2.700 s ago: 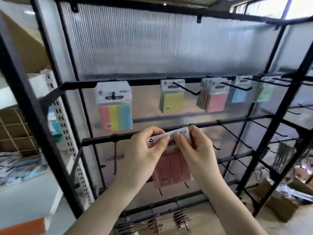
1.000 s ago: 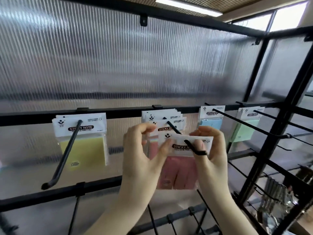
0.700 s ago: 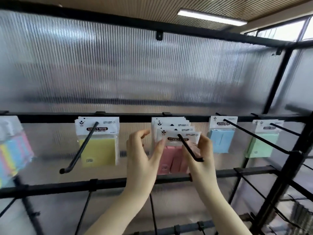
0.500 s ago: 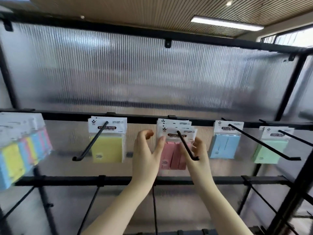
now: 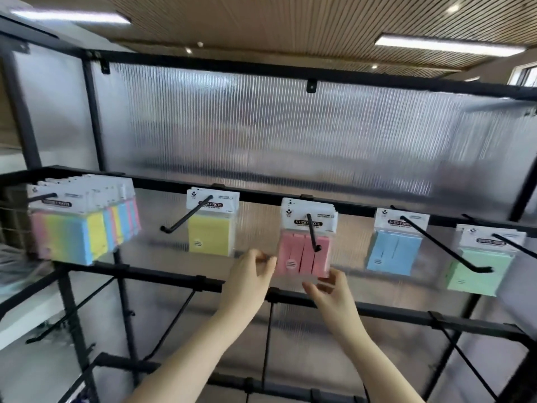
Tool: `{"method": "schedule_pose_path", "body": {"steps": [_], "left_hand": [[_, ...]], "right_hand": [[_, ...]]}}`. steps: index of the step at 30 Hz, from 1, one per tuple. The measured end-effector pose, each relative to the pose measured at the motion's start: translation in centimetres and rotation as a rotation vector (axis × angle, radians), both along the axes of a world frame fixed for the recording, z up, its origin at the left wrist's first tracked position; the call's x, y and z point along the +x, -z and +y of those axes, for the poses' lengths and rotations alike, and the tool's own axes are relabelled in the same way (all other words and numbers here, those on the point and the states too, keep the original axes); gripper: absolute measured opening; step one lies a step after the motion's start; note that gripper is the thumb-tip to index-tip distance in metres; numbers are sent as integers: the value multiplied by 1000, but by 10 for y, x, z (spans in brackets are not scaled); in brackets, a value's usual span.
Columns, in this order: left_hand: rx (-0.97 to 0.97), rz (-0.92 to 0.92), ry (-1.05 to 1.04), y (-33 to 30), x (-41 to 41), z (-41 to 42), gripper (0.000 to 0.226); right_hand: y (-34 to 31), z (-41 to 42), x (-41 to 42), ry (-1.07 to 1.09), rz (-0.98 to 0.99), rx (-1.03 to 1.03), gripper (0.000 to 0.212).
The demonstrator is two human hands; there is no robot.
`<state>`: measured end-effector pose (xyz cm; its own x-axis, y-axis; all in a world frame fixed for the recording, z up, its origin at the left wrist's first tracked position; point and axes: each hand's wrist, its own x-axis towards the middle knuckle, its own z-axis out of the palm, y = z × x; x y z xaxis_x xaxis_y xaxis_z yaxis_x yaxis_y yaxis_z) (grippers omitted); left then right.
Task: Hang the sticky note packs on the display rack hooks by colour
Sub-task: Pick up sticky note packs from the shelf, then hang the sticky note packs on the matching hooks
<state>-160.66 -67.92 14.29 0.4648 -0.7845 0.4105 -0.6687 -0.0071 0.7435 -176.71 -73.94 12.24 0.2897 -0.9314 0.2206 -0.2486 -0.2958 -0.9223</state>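
Several pink sticky note packs (image 5: 296,253) hang together on the middle hook (image 5: 311,232) of the black rack's upper rail (image 5: 357,205). My left hand (image 5: 250,276) hovers just left of the front pack's lower corner, fingers loosely curled and holding nothing. My right hand (image 5: 329,290) is under the pack's lower right corner, with fingertips at its bottom edge and thumb apart. On the same rail hang multicolour packs (image 5: 72,237) at far left, a yellow pack (image 5: 210,234), a blue pack (image 5: 392,251) and a green pack (image 5: 476,271).
A frosted ribbed panel (image 5: 276,135) backs the rack. The lower rail (image 5: 392,312) carries bare hooks (image 5: 174,324) that slope down towards me. The long hooks of the blue and green packs jut out at the right. Black uprights (image 5: 96,117) stand at the left.
The pink pack has slid back along the hook to hang with the others. Both hands have let go of its header and dropped to its lower corners. The view has shifted right.
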Motion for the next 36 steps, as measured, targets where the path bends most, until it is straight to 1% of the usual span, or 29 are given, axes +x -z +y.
{"method": "schedule_pose_path", "body": {"steps": [2, 4, 9, 16, 19, 25, 31, 36], "left_hand": [[87, -26, -19, 11, 5, 16, 26], [142, -62, -40, 20, 11, 34, 22], [211, -89, -122, 33, 27, 81, 16], [219, -176, -242, 40, 74, 137, 15], [210, -163, -272, 38, 102, 163, 11], [194, -172, -346, 37, 168, 225, 14], [271, -163, -434, 50, 251, 301, 11], [383, -119, -533, 63, 321, 363, 8]], "right_hand": [[11, 8, -3, -44, 60, 11, 26], [18, 16, -1, -94, 115, -20, 7], [21, 49, 28, -219, 175, -145, 11], [11, 99, 97, -430, 261, -309, 14], [8, 120, 131, -476, 260, -331, 12], [9, 174, 217, -593, 261, -365, 16], [22, 242, 311, -722, 251, -378, 13], [31, 292, 385, -823, 245, -382, 13]]}}
